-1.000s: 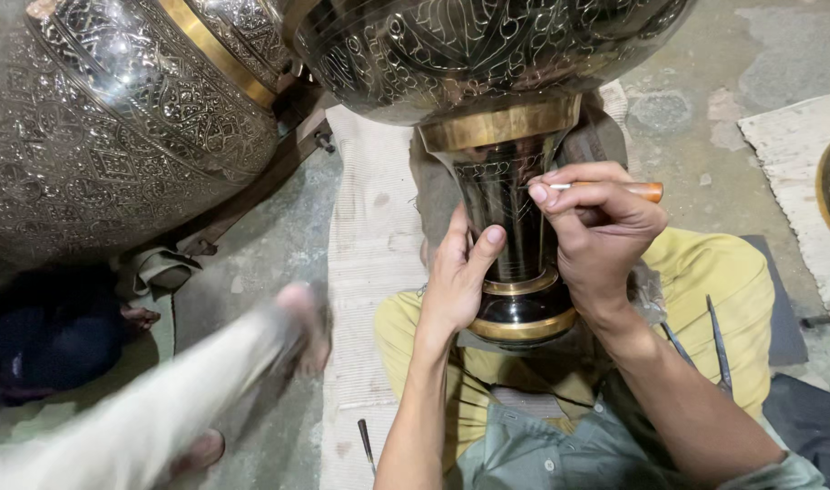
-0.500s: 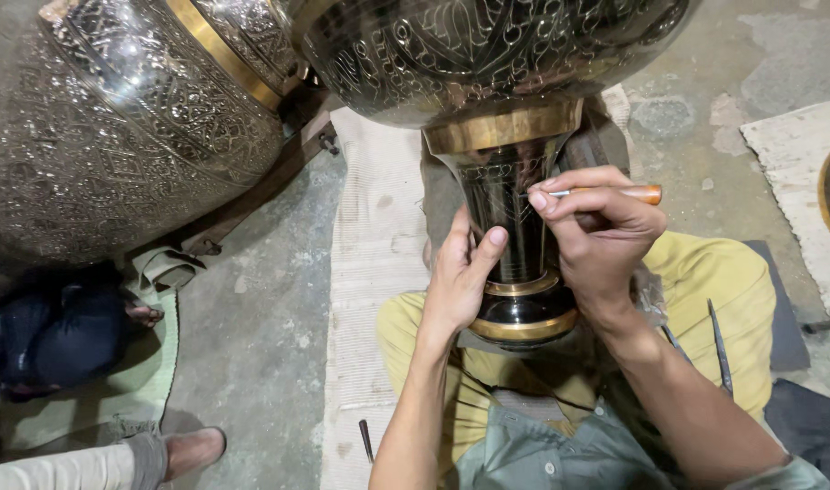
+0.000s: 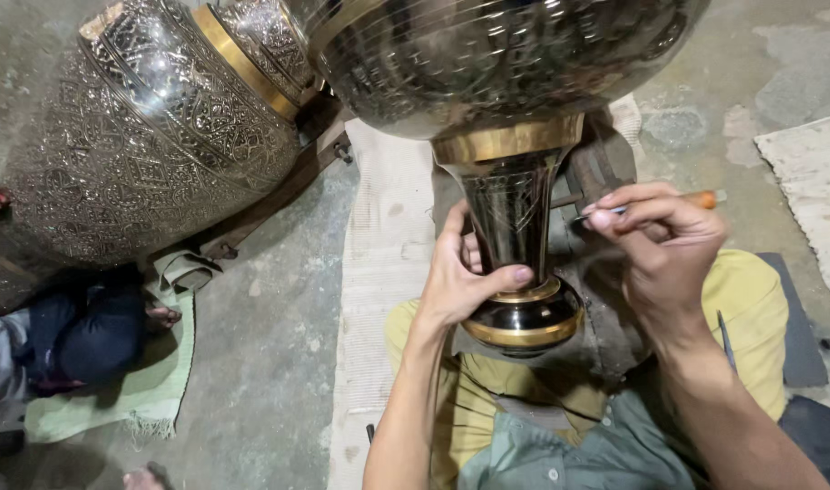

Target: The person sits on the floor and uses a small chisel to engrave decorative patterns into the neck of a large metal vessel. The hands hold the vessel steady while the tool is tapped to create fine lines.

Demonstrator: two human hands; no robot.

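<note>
Vase neck (image 3: 510,213) in left hand (image 3: 456,281)

The vase (image 3: 515,227) is glossy engraved metal with polished brass bands; the mat (image 3: 387,263) beneath is coarse woven cloth.

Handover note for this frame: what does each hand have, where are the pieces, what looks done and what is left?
Left hand: gripping the narrow neck of the dark engraved vase, just above its gold-banded foot.
Right hand: holding an orange-handled engraving tool, tip at the neck.
The vase lies across the lap; a second, silver engraved vase lies to the left on the floor.
Done: the bowl and part of the neck show pattern.
Left: the foot looks plain.
</note>
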